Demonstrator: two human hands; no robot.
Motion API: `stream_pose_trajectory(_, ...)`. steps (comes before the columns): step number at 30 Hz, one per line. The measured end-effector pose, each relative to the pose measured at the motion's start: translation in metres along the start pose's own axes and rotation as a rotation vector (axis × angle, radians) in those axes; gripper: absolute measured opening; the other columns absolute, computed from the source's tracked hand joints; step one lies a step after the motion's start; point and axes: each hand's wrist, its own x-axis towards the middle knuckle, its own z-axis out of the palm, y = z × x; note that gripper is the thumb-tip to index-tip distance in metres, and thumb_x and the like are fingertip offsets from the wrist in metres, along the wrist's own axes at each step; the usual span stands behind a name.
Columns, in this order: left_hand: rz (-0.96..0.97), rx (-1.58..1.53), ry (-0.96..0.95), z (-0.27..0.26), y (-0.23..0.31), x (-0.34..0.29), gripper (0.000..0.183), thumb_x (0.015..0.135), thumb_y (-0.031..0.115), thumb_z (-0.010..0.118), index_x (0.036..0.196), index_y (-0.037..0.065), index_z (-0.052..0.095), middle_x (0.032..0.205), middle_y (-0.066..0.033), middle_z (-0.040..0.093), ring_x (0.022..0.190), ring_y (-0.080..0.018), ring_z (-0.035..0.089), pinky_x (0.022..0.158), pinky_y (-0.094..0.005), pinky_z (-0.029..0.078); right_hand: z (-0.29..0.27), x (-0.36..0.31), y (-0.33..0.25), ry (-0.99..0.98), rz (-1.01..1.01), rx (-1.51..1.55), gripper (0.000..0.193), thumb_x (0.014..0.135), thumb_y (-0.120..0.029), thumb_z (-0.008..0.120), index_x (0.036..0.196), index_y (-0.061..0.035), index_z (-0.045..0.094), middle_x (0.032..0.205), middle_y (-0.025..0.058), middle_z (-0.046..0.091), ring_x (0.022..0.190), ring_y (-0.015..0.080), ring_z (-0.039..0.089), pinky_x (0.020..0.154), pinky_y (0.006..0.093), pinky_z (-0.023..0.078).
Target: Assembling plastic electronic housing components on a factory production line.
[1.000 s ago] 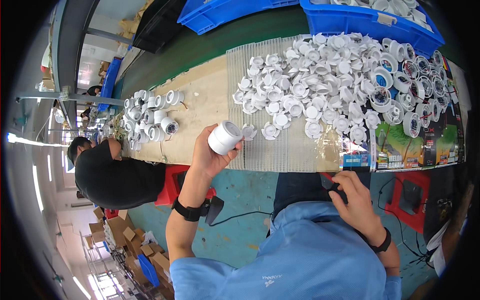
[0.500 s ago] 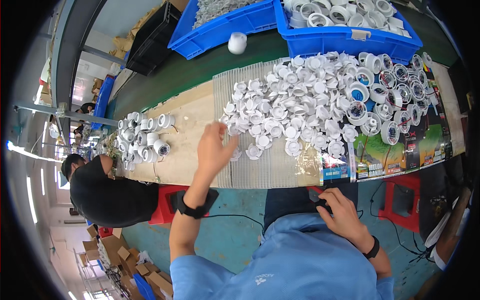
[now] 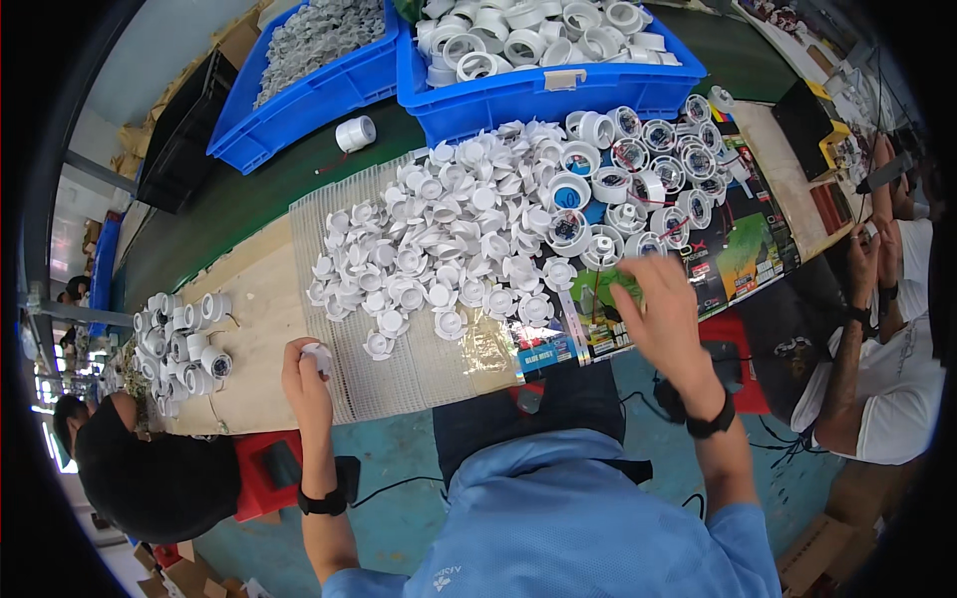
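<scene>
My left hand [image 3: 305, 387] is closed on a small white plastic piece [image 3: 317, 357] at the front edge of the table. The piece resembles the white finned caps [image 3: 454, 229] heaped across the middle. My right hand [image 3: 662, 317], fingers curved and thumb apart, hovers by the near edge of a group of round white housings [image 3: 630, 157] with circuit boards and red wires. Nearest its fingertips is a white housing with a central peg [image 3: 601, 247]. A white cylinder with a short wire [image 3: 356, 134] lies on the green belt.
Blue bins of white rings [image 3: 538, 95] and small greyish parts [image 3: 299, 110] stand behind. Finished-looking white cylinders [image 3: 179, 344] cluster at the left. A person in black [image 3: 150, 468] sits left; another in white [image 3: 887, 349] works at right. Red stools [image 3: 267, 473] stand below.
The view has turned right. My left hand has taken a white piece from the heap's edge. My right hand has risen from my lap to the housings. The blurred white cylinder now rests on the belt.
</scene>
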Motion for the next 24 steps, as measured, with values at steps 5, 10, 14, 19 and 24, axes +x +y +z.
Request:
stream_pose_trajectory(5,-0.316,-0.872,-0.550,0.074,0.066,-0.049,0.028,0.090,0.018,0.054,0.111,0.000,0.054,0.097,-0.0100,0.060,0.082,-0.0182,0.061,0.066,-0.0274,0.053,0.022,0.054,0.022,-0.007,-0.270,-0.241,0.039,0.067,-0.020,0.076,0.097,-0.0004,0.060,0.102,0.0125,0.059,0.102,0.0310,0.050,0.087,0.0426,0.038)
stream_pose_trajectory(10,-0.545,-1.175,-0.726,0.119,0.104,-0.080,0.023,0.092,0.017,0.054,0.111,0.003,0.054,0.088,-0.0083,0.057,0.074,-0.0156,0.054,0.063,-0.0260,0.044,0.042,0.065,0.030,-0.136,-0.163,-0.339,0.053,0.060,-0.033,0.079,0.100,-0.0023,0.061,0.098,0.0123,0.057,0.098,0.0285,0.050,0.082,0.0424,0.035)
stream_pose_trajectory(14,-0.678,-1.354,-0.695,0.143,0.107,-0.077,0.012,0.094,0.018,0.051,0.099,0.007,0.053,0.080,-0.0039,0.050,0.061,-0.0109,0.044,0.051,-0.0214,0.034,0.022,0.072,0.022,0.140,-0.184,-0.131,0.050,0.061,-0.021,0.076,0.103,-0.0023,0.056,0.094,0.0131,0.055,0.091,0.0323,0.050,0.079,0.0430,0.039)
stream_pose_trajectory(19,-0.688,-1.364,-0.828,0.153,0.105,-0.070,0.028,0.097,0.030,0.046,0.078,0.010,0.044,0.069,0.0009,0.040,0.048,-0.0062,0.031,0.041,-0.0198,0.020,0.005,0.033,-0.032,-0.080,0.130,0.734,0.052,0.070,-0.012,0.070,0.117,0.0008,0.052,0.107,0.0099,0.059,0.101,0.0201,0.057,0.089,0.0326,0.045)
stream_pose_trajectory(24,-0.699,-1.177,-0.619,0.157,0.119,-0.081,0.030,0.097,0.031,0.045,0.079,0.008,0.051,0.076,-0.0015,0.052,0.062,-0.0115,0.050,0.056,-0.0227,0.038,0.015,-0.026,-0.064,-0.369,0.219,1.152,0.059,0.075,-0.005,0.072,0.128,-0.0022,0.047,0.116,0.0093,0.057,0.105,0.0169,0.057,0.084,0.0289,0.048)
